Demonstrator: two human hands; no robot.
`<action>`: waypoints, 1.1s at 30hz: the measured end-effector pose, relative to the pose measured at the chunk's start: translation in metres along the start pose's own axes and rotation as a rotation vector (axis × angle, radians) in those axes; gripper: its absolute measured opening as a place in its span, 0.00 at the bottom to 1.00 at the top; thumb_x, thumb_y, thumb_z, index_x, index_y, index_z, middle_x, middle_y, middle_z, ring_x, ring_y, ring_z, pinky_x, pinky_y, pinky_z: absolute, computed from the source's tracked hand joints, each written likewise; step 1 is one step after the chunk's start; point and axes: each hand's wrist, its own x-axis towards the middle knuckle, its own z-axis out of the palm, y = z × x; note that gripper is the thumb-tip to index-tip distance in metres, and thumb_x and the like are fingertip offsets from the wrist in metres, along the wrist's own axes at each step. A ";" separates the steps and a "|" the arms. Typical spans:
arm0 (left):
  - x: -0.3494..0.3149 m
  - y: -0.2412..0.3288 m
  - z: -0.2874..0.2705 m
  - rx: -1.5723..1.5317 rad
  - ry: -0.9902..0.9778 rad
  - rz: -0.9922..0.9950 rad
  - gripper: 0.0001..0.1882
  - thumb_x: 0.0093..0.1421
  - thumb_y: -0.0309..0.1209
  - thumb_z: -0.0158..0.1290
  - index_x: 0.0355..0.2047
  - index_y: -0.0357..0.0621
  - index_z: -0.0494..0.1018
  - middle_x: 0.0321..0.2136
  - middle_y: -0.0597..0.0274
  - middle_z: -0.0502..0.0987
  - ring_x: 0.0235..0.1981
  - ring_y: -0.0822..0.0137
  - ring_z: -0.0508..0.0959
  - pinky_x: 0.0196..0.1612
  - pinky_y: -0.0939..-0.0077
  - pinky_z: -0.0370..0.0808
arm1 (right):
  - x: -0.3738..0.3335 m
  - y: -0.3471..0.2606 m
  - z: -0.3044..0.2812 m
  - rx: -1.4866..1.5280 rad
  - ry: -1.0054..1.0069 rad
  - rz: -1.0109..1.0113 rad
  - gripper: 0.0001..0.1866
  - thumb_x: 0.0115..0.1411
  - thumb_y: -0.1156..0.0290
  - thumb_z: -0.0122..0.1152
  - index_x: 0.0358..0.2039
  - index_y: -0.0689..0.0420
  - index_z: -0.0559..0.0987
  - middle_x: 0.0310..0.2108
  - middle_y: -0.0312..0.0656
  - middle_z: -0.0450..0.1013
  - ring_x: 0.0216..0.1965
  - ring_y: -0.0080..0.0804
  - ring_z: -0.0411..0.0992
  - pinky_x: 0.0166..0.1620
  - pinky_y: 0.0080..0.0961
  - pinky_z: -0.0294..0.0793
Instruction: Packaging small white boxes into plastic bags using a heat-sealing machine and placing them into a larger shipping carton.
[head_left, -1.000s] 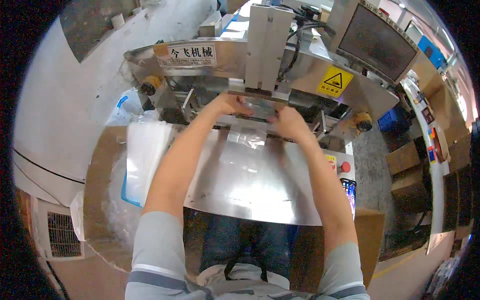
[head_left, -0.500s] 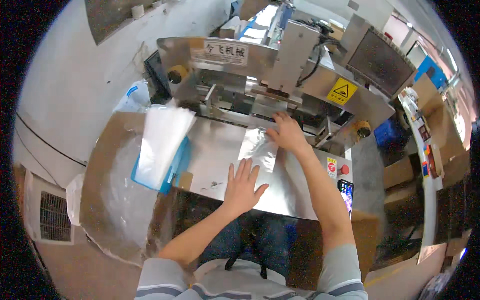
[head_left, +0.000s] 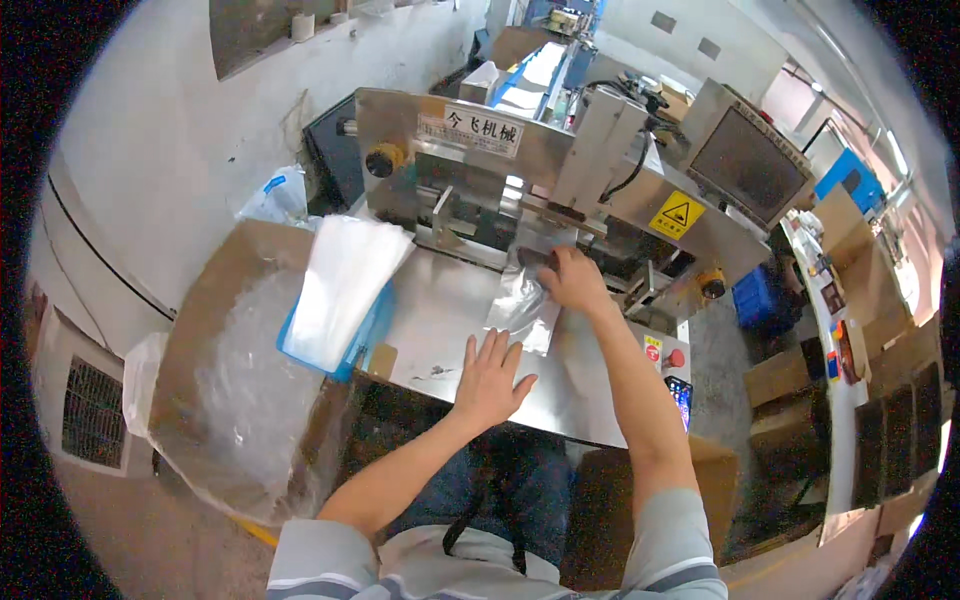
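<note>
2 bare hands work over a metal tabletop [head_left: 425, 320]. The left hand [head_left: 488, 385] lies palm down near the front edge, fingers spread; its fingertips reach the near end of a shiny clear bag [head_left: 522, 312], though whether they press on it is hard to tell. The right hand [head_left: 577, 282] is at the bag's far right side with fingers curled; its fingertips are partly hidden, so I cannot tell whether they pinch the film. The bag lies mid-table, its far end hard to make out beneath the machine [head_left: 600, 150]. To the left, a stack of whitish bags [head_left: 345, 280] covers much of a blue tray [head_left: 372, 335]. A red button [head_left: 676, 357] and a phone [head_left: 681, 396] sit right. Both sleeves [head_left: 322, 555] are cut off at the near edge.
</note>
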 end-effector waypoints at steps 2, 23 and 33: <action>0.000 0.001 -0.001 0.003 -0.004 0.001 0.31 0.63 0.47 0.52 0.55 0.33 0.68 0.57 0.38 0.67 0.63 0.43 0.62 0.65 0.38 0.54 | 0.004 -0.002 -0.009 -0.028 -0.026 0.028 0.29 0.59 0.55 0.61 0.53 0.66 0.71 0.45 0.61 0.74 0.46 0.60 0.73 0.48 0.49 0.74; 0.002 -0.003 0.000 -0.134 0.254 -0.193 0.42 0.63 0.48 0.54 0.65 0.29 0.51 0.65 0.30 0.53 0.67 0.33 0.51 0.67 0.37 0.48 | 0.022 -0.003 -0.030 -0.028 0.029 0.035 0.22 0.66 0.55 0.50 0.44 0.65 0.72 0.36 0.66 0.76 0.42 0.62 0.75 0.47 0.54 0.74; 0.003 -0.001 -0.005 -0.175 0.199 -0.216 0.41 0.63 0.47 0.53 0.65 0.30 0.51 0.65 0.31 0.53 0.67 0.33 0.51 0.68 0.40 0.46 | -0.111 -0.034 -0.028 0.659 0.146 0.326 0.29 0.70 0.57 0.48 0.63 0.66 0.64 0.59 0.63 0.67 0.61 0.54 0.67 0.62 0.38 0.65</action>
